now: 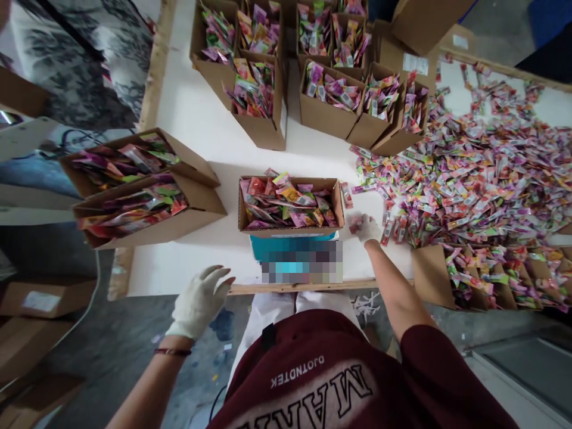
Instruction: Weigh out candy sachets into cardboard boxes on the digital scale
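My left hand [199,302], in a white glove with bare fingertips, hovers off the table's front edge, its fingers apart and nothing in them. On the white tabletop, my right hand [369,229], gloved the same way, has its fingers closed on a small pink candy packet [356,224]. Left of that hand, a cardboard box [290,232] full of colourful candy packets [292,195] sits on a teal scale [259,245], whose front is blurred out. One loose packet [346,195] lies against the box's right side.
A big heap of packets [473,179] spreads over the right side. Filled boxes [330,116] stand along the back, two more filled boxes [196,217] at the left, and a row of boxes [431,277] at the right front. A wooden strip [375,285] edges the table [179,268].
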